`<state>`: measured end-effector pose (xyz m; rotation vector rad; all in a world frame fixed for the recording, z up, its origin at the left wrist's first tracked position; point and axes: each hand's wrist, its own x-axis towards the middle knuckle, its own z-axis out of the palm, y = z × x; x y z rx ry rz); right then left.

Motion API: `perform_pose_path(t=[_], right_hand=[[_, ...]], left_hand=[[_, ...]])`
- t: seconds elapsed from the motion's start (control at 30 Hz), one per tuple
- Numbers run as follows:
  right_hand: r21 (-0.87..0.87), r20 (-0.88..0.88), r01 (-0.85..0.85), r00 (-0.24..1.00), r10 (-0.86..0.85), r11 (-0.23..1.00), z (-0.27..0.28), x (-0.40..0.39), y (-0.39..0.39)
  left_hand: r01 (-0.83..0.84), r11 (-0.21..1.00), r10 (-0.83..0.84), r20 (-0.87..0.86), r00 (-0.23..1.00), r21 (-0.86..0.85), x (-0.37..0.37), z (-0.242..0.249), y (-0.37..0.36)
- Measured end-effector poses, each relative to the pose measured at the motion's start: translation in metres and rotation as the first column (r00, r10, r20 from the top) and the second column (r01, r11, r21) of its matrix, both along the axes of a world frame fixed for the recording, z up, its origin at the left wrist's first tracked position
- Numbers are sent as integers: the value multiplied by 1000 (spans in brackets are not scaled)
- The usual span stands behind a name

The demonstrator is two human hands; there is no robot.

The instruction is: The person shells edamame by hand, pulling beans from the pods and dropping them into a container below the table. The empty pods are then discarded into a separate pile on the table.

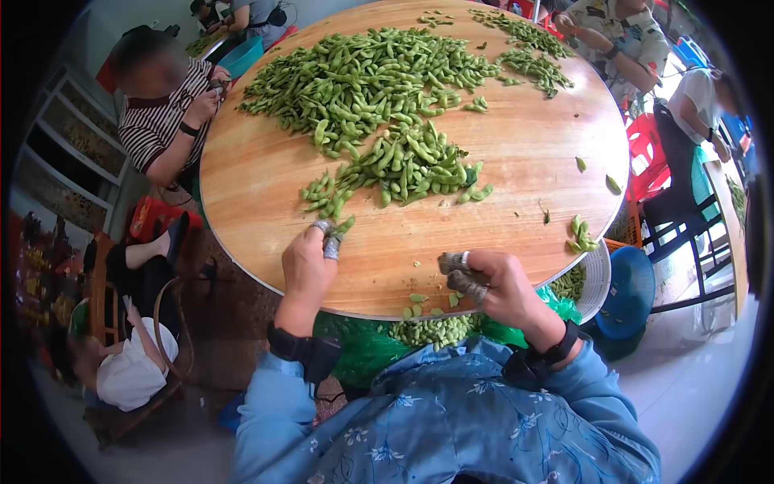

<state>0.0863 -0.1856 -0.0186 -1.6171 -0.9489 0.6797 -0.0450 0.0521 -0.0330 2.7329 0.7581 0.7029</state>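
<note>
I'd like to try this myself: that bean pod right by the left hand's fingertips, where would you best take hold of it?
Probably pinch the bean pod at its near end, coming from the table edge as the left hand does. It lies flat, slightly apart from the pile, its near end pointing at the taped fingertips.

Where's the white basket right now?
In the head view, the white basket sits low at the right, tucked under the round table's edge, beside the blue stool, beyond the right hand.
</note>
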Motion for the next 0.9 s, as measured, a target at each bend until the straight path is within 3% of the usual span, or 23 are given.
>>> perform_pose_path(t=[0.07, 0.1, 0.13, 0.2, 0.27, 0.3, 0.33, 0.37, 0.4, 0.47, 0.7, 0.83, 0.9], right_hand=[[90, -307, -27, 950, 54, 996, 2, -4, 8], [84, -308, -17, 950, 43, 996, 1, -5, 11], [99, -367, -23, 928, 58, 995, 1, -5, 13], [134, -479, -31, 873, 92, 990, 1, -3, 18], [167, -499, -18, 861, 100, 986, 11, -2, 19], [147, -530, -1, 844, 80, 989, 12, -1, 19], [127, -561, 14, 826, 60, 992, 13, -1, 18], [127, -561, 16, 826, 58, 992, 11, 0, 18], [110, -548, 25, 836, 39, 994, 9, 0, 17], [94, -534, 33, 845, 22, 995, 7, 0, 17], [133, -534, 65, 846, 16, 989, 6, 1, 8], [79, -533, 16, 846, 28, 997, 7, 0, 4], [70, -542, 17, 840, 24, 997, 2, -1, 4]], left_hand=[[98, 870, -15, 172, 985, -484, 2, 5, -19], [226, 774, -34, 317, 948, -591, 5, 1, -27], [234, 768, -43, 317, 947, -596, 7, 1, -36], [402, 519, -77, 427, 901, -755, 10, 5, -55], [421, 515, -127, 420, 899, -747, 13, 6, -61], [450, 724, -305, 343, 889, -522, 15, 12, -63], [486, 841, -444, 209, 871, -238, 16, 17, -65], [500, 851, -469, 199, 861, -160, 18, 19, -67], [502, 850, -470, 199, 860, -160, 19, 21, -71], [463, 825, -450, 120, 885, -324, 19, 23, -79], [507, 846, -489, 137, 861, -167, 20, 18, -86], [513, 814, -507, 100, 856, -272, 17, 21, -83], [561, 810, -553, 96, 828, -171, 19, 23, -84]])
